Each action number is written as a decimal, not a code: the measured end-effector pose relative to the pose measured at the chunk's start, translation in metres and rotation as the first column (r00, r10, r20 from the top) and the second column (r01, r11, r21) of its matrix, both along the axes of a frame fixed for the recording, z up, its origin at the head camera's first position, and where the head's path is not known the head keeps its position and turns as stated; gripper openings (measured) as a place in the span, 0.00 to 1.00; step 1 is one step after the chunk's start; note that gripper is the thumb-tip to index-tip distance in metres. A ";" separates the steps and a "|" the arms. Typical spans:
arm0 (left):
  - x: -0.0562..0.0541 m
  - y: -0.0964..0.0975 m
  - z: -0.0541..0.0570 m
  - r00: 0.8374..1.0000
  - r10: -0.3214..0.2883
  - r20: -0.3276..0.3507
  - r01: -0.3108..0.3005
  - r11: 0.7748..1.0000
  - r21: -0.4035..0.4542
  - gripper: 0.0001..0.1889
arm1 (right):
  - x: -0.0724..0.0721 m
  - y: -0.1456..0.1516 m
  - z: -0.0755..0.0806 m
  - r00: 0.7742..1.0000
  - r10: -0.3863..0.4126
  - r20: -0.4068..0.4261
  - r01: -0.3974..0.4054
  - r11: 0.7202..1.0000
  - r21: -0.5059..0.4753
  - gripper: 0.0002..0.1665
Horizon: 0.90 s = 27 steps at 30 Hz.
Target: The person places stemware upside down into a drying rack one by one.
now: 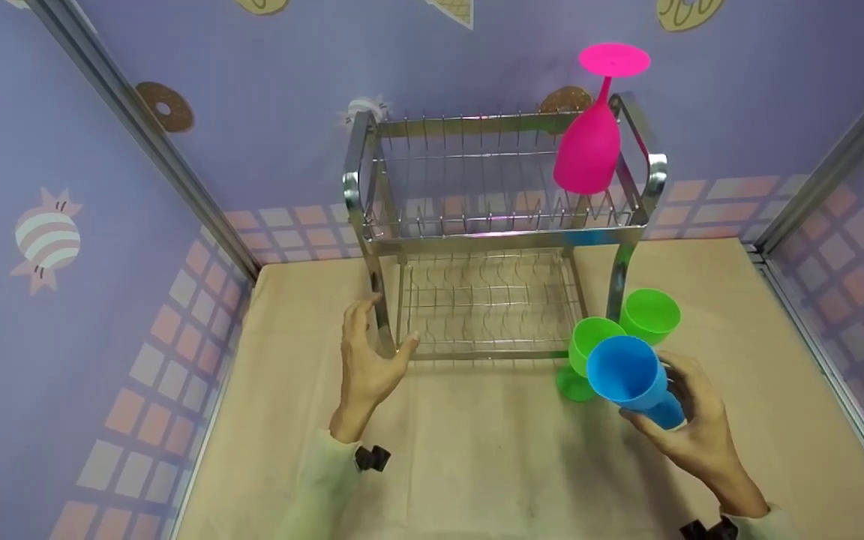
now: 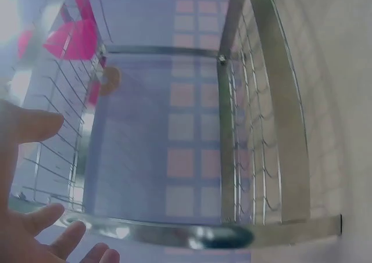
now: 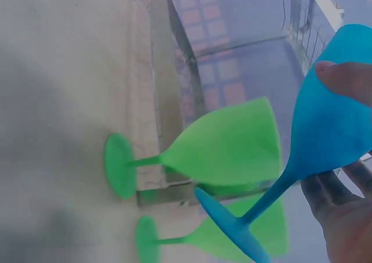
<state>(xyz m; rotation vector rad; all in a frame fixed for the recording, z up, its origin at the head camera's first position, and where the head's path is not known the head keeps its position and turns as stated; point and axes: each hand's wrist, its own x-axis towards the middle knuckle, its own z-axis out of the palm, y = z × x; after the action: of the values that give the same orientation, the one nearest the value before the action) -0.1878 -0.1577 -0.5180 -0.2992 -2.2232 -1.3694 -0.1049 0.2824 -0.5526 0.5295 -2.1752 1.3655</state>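
My right hand (image 1: 698, 427) grips a blue goblet (image 1: 627, 371) by its bowl, lifted above the table with the mouth tipped up; the thumb and fingers wrap it in the right wrist view. Just beyond it stand two upright green goblets, a nearer one (image 3: 226, 144) and a farther one (image 1: 651, 315), by the rack's right front leg. A pink goblet (image 1: 589, 154) sits upside down at the right end of the upper tier of the metal dish rack (image 1: 503, 244). Beside the rack's left front leg, my left hand (image 1: 372, 364) holds nothing, its fingers spread and slightly bent.
The two-tier rack stands against the back wall (image 1: 469, 82); its lower tier (image 1: 492, 307) is a wire grid close to the table. Patterned side walls with metal edge posts (image 1: 154, 157) enclose the beige tabletop (image 1: 492, 450).
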 end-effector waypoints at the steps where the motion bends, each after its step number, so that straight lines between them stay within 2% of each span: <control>1: 0.002 0.002 0.002 1.000 -0.017 0.000 0.017 1.000 0.008 0.40 | -0.001 -0.002 0.003 1.000 0.005 -0.019 -0.005 1.000 0.015 0.64; 5: 0.007 0.011 0.009 0.995 -0.099 0.012 0.099 0.995 0.018 0.40 | -0.005 -0.011 0.014 0.997 0.020 -0.079 -0.012 0.995 0.102 0.64; 7: 0.010 0.014 0.012 0.989 -0.146 0.033 0.146 0.989 0.010 0.39 | -0.007 -0.014 0.018 0.995 0.030 -0.094 -0.015 0.988 0.151 0.58; 9: 0.012 0.018 0.014 0.979 -0.197 0.056 0.197 0.980 0.014 0.37 | -0.008 -0.018 0.023 0.996 0.014 -0.084 0.004 0.978 0.210 0.53; 12: 0.017 0.023 0.015 0.959 -0.269 0.091 0.267 0.963 0.034 0.37 | -0.008 -0.026 0.028 0.997 -0.010 -0.077 0.033 0.955 0.296 0.53; 14: 0.020 0.027 0.015 0.945 -0.309 0.104 0.306 0.951 0.048 0.36 | -0.008 -0.032 0.032 0.995 -0.038 -0.096 0.070 0.931 0.358 0.57; 17: 0.025 0.034 0.016 0.929 -0.347 0.128 0.345 0.938 0.043 0.37 | -0.011 -0.041 0.035 0.985 -0.028 -0.169 0.099 0.900 0.426 0.64; 21: 0.029 0.043 0.016 0.911 -0.386 0.147 0.388 0.922 0.021 0.38 | -0.016 -0.052 0.038 0.972 0.004 -0.234 0.115 0.863 0.491 0.64; 27: 0.030 0.057 0.013 0.888 -0.429 0.164 0.438 0.899 -0.017 0.39 | -0.024 -0.066 0.038 0.950 0.017 -0.311 0.159 0.832 0.531 0.61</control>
<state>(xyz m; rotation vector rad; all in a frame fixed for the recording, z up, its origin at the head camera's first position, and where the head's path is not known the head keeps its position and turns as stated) -0.1583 -0.1009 -0.5046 -0.7747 -2.4212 -1.6058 -0.1293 0.2167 -0.5148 0.7985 -2.2779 0.5388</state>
